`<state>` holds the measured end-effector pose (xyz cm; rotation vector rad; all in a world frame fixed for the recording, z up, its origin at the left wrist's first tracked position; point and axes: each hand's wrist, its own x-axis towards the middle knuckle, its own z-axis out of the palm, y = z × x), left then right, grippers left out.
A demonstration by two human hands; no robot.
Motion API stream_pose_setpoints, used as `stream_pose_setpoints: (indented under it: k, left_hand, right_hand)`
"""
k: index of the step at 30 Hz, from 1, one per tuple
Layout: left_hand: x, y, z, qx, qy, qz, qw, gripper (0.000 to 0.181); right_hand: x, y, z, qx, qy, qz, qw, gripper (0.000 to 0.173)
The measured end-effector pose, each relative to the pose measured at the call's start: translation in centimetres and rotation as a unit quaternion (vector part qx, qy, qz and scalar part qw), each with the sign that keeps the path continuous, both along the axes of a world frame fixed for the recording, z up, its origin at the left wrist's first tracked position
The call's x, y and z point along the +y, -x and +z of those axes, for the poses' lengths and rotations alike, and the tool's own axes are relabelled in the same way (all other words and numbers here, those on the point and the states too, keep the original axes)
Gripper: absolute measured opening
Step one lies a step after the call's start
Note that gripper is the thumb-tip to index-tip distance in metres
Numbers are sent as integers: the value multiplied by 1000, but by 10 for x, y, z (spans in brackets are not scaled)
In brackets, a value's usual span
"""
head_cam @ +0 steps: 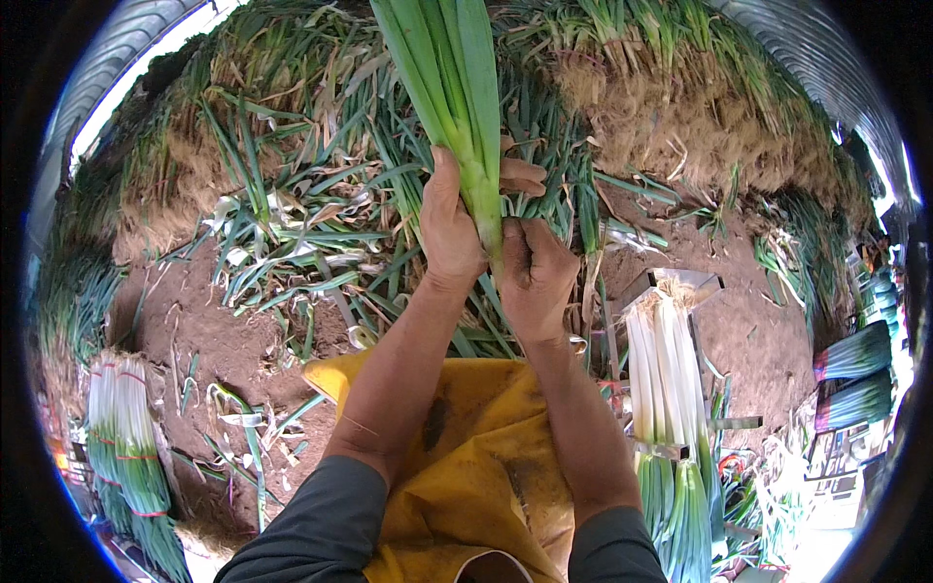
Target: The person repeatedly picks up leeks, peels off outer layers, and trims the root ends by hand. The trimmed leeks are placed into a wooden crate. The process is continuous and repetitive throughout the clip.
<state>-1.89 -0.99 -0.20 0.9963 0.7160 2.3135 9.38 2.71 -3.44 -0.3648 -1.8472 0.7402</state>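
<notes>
A large green onion (pixel 470 164) with broad green leaves stands before me, its leafy end pointing away at the top of the view. My left hand (pixel 455 226) grips it where the leaves fan out from the stalk, thumb on the near side and fingers behind. Lower down, my right hand (pixel 538 273) has its curled fingers pinched on the stalk's edge. The lower stalk is mostly hidden by my wrists. Below my forearms a stained yellow apron (pixel 474 452) covers my lap.
Peeled green onions (pixel 663 364) lie in a metal rack (pixel 703 288) at my right. Stripped leaves (pixel 306 248) litter the soil (pixel 240 321) ahead. Unpeeled onions with dry roots (pixel 670 124) are heaped behind. Tied bundles (pixel 127 437) stand at left; more bundles (pixel 853 379) lie far right.
</notes>
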Motion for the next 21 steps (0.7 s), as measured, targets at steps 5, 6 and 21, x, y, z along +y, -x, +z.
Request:
stream_pose_setpoints:
  k: [5, 6, 21]
  left_hand:
    - [5, -1, -1, -3, 18, -24, 1000, 77]
    - [3, 1, 0, -32, 3, -66, 997, 74]
    - [4, 13, -5, -71, 98, 20, 992, 47]
  right_hand:
    - [13, -4, 0, -9, 79, 3, 997, 13]
    - [15, -3, 13, 7, 86, 15, 996, 14]
    - [23, 13, 16, 245, 341, 153, 895, 19]
